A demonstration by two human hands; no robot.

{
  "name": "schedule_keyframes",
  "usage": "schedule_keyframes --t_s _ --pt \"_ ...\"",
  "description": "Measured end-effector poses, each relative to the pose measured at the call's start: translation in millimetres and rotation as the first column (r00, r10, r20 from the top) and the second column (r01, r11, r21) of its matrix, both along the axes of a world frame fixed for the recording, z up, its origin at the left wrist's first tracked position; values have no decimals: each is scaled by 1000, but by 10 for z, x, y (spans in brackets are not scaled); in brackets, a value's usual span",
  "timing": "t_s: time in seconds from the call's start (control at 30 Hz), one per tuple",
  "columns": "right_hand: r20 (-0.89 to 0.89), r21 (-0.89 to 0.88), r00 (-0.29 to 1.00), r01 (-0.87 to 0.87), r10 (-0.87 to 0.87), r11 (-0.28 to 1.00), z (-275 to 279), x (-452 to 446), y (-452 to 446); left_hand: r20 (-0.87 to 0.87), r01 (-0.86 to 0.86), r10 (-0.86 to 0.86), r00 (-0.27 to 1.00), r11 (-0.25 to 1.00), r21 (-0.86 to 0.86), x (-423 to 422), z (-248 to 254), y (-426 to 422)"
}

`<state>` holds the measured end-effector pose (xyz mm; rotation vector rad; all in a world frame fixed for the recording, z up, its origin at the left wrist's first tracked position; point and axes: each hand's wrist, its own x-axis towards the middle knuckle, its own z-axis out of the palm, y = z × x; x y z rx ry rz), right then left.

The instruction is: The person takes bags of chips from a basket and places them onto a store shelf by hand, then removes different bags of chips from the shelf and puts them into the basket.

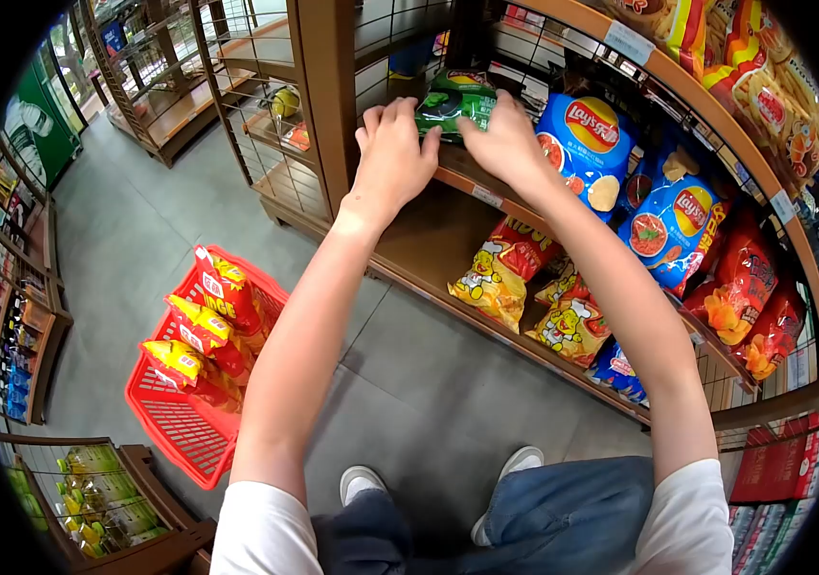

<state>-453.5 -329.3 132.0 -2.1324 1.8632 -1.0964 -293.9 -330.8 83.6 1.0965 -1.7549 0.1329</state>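
Observation:
A green snack bag [450, 103] lies on the middle shelf [472, 177], at its left end. My left hand [397, 153] touches the bag's left edge, fingers curled over it. On the bag's right side rests my right hand [505, 139], its thumb against the front and its other fingers partly hidden. Both hands hold the bag between them. Just right of my right hand stands a blue chip bag [587, 144], with a second blue chip bag [670, 220] farther right.
A red basket [180, 431] with several red and yellow bags [204, 331] is on the floor at the left. Yellow and red bags [496, 278] lie on the bottom shelf. A wooden post [323, 96] stands left of my left hand. Packed shelves line the far left.

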Motion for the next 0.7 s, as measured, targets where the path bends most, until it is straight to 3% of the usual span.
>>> schedule_keyframes --t_s 0.07,0.1,0.17,0.23,0.3,0.37,0.47,0.63,0.7 --pt "12 169 993 114 -118 979 -60 64 -213 27 -11 10 1000 1000 28 -45 -52 15" --pt "17 165 992 120 -124 979 -76 84 -310 34 -17 13 999 993 116 -55 -77 -3" --pt "-7 317 951 295 -309 901 -113 124 -515 50 -27 17 999 980 198 -44 -74 -21" --pt "79 442 948 244 -308 863 -85 35 -665 -3 9 -8 1000 964 267 -31 -70 -20" --pt "249 440 932 133 -263 888 -58 -9 -727 -13 15 -12 1000 956 293 -9 -67 -14" --pt "231 428 918 203 -323 881 -41 34 -712 -42 57 -46 998 942 332 15 -61 4" --pt "518 451 797 56 -312 891 -55 -9 -721 -58 44 -26 998 942 334 48 -77 -15" --pt "716 440 644 -115 -270 890 102 144 -343 -163 88 -32 986 934 347 120 -111 -53" --pt "794 367 584 -236 -171 900 61 142 -237 -192 92 -24 981 931 354 134 -134 -54"
